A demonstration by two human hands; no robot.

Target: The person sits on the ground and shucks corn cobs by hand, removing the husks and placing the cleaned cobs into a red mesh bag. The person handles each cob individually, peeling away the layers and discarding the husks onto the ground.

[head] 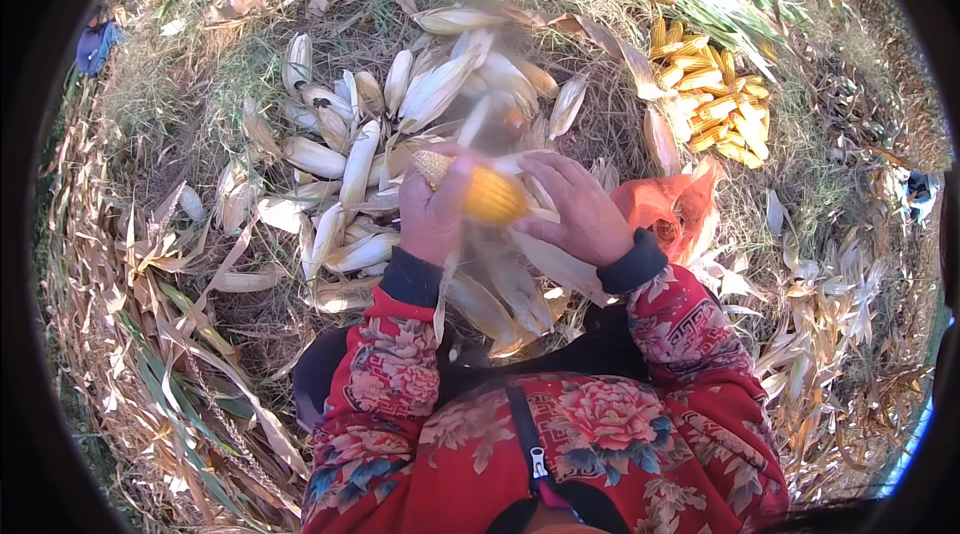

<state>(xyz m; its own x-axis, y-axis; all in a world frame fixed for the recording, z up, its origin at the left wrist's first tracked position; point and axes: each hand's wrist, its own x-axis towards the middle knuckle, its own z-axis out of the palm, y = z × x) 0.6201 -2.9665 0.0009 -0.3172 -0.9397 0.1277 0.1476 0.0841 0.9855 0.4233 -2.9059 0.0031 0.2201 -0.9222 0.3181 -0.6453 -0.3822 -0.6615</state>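
Observation:
My left hand (435, 207) grips a partly bared ear of corn (495, 196) near its paler end, thumb across the kernels. The ear lies tilted in front of me, its yellow end toward the right. At that end, my right hand (577, 211) has its fingers and thumb around pale corn husk (546, 210). Part of this husk is blurred or hidden by the fingers. Below the hands, loose dry husks (495, 305) lie before my knees. Beyond my left hand spreads a pile of unhusked corn ears (360, 159).
Bare yellow ears (712, 98) are heaped at the far right. An orange-red mesh bag (667, 207) lies beside my right wrist. Dry cornstalks (195, 369) cover the left side, and discarded husks (810, 339) the right. Another person (97, 46) is at the far left edge.

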